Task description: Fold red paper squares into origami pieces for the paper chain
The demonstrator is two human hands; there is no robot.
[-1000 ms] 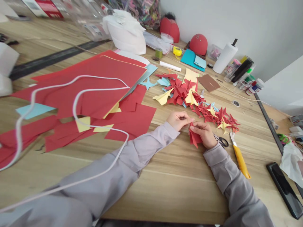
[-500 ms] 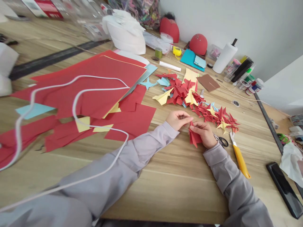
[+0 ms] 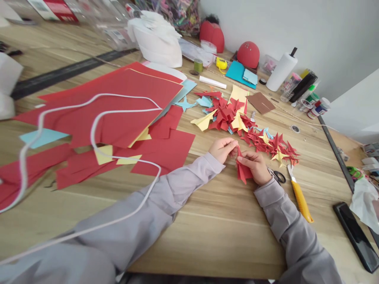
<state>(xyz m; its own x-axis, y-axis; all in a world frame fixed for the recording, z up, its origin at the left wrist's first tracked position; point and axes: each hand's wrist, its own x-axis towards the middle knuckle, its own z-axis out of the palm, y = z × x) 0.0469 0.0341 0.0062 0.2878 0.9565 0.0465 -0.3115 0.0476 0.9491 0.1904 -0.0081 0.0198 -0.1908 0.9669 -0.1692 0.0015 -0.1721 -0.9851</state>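
Note:
A folded red paper plane (image 3: 242, 172) is held over the table, its pointed end away from me and its loose folds toward me. My right hand (image 3: 255, 165) is closed on it, the thumb pressing its side. My left hand (image 3: 222, 150) pinches at the pointed tip, with thumb and forefinger together; its other fingers are curled. Just beyond my hands lies a pile of folded red paper pieces (image 3: 223, 114), with yellow paper planes (image 3: 204, 121) and a light blue paper star (image 3: 185, 104) among them. Smaller red folded pieces (image 3: 275, 146) spread to the right.
Large red sheets (image 3: 118, 106) and a white cable (image 3: 118, 95) cover the left. Black-handled scissors (image 3: 279, 177) and a yellow utility knife (image 3: 301, 201) lie right of my right hand, a black phone (image 3: 357, 236) farther right. Tissues (image 3: 160, 47) and bottles (image 3: 303, 86) stand behind.
The left thumb and forefinger have shifted slightly away from me and left, and the paper's red tip shows more clearly beside them. The right hand keeps its grip almost unmoved.

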